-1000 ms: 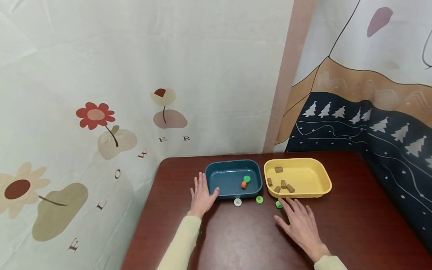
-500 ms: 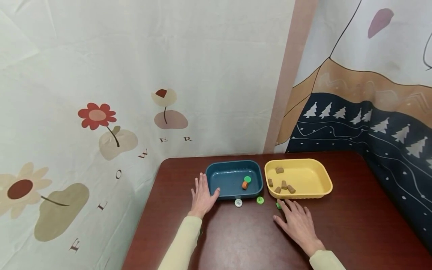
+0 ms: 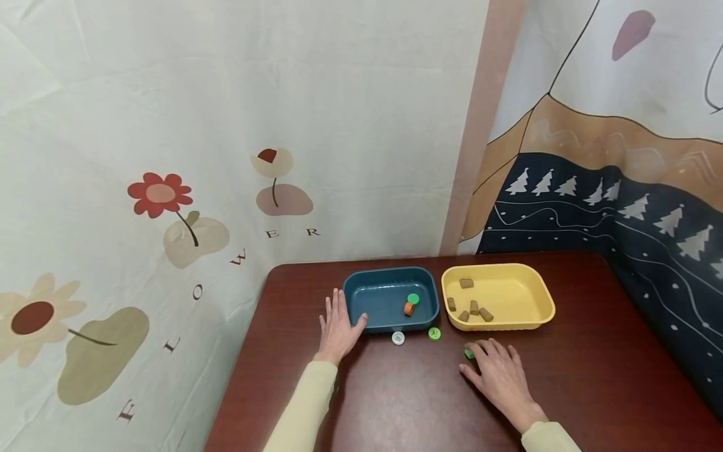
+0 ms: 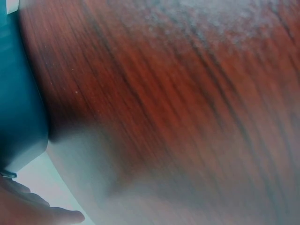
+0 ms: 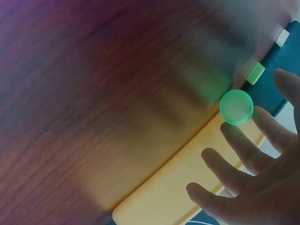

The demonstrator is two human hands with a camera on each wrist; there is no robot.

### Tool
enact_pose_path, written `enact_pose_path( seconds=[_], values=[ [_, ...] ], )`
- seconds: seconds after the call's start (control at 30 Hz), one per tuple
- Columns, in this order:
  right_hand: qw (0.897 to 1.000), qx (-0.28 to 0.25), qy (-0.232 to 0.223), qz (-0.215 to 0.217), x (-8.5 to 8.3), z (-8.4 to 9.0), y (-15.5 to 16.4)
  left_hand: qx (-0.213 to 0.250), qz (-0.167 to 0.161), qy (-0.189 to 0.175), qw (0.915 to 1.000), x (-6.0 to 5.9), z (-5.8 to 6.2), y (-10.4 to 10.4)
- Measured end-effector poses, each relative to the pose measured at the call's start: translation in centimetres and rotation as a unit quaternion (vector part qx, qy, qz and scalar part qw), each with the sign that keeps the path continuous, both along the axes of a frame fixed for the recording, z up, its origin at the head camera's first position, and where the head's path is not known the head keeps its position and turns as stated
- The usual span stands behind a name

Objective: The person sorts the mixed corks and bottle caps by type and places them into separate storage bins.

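My left hand [image 3: 337, 329] rests against the left end of the blue tray [image 3: 375, 306], fingers straight along its side and thumb at the front rim. In front of the yellow tray [image 3: 516, 301], my right hand [image 3: 499, 383] touches a green bottle cap [image 5: 236, 108] with the tips of its index and middle fingers. The cap stands on edge in the right wrist view, the thumb apart from it. A lime-green cap [image 3: 434, 334] and a white cap [image 3: 398, 338] lie at the blue tray's front edge. An orange cap [image 3: 408, 308] and another green cap [image 3: 413, 299] lie inside it.
Several brown cork-like pieces [image 3: 466, 284] lie in the yellow tray, mostly toward its front left. Both trays stand side by side near the back of the dark red wooden table [image 3: 407, 402]. Printed cloth [image 3: 367, 125] hangs behind the table and at its sides.
My right fingertips have drawn the green cap slightly back from the yellow tray, toward me. The left hand and both trays stay in place.
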State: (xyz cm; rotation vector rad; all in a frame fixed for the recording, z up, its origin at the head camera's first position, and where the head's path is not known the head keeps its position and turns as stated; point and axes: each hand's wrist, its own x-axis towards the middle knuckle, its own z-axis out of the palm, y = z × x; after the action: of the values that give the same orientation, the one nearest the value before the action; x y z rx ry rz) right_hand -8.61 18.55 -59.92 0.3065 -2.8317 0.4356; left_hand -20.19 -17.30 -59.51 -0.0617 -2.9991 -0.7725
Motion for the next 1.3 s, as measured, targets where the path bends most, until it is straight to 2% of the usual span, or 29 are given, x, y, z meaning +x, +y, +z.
enact_pose_path(
  seconds=[0.37,0.77,1.3],
  values=[
    [1.000,0.022,0.000,-0.002,-0.01,-0.21,0.19,-0.003,0.001,-0.007,1.0000,0.06,0.21,0.01],
    [0.997,0.038,-0.065,-0.033,-0.36,0.16,0.26,0.003,0.001,-0.003,1.0000,0.06,0.08,0.04],
    [0.998,0.055,-0.017,-0.020,-0.41,0.16,-0.35,0.010,0.001,0.004,0.9999,0.18,0.06,0.04]
  ],
)
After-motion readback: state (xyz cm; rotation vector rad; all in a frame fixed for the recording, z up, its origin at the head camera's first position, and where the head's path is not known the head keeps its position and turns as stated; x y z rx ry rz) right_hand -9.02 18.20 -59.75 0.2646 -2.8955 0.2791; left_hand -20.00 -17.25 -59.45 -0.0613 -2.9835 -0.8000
